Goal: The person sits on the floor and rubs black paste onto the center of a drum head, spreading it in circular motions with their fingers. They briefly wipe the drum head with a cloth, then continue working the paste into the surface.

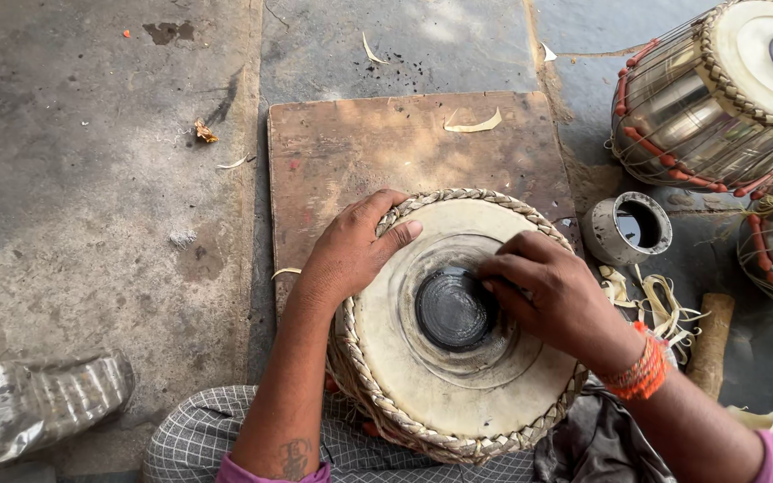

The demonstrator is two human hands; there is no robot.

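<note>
A round drum head (422,367) of pale skin with a braided rim lies on my lap, with a shiny black disc (451,313) at its centre. My left hand (351,250) grips the upper left of the braided rim, fingers curled over the edge. My right hand (552,300) rests on the skin at the right edge of the black disc, fingers bent and pressed against it; whether it holds a small tool is hidden. An orange thread band circles my right wrist.
A worn wooden board (360,143) lies on the stone floor behind the drum. Two metal drums (700,107) with red straps stand at the right, a small grey cup (628,231) and a wooden handle (710,344) near them. A plastic bottle (38,402) lies at the lower left.
</note>
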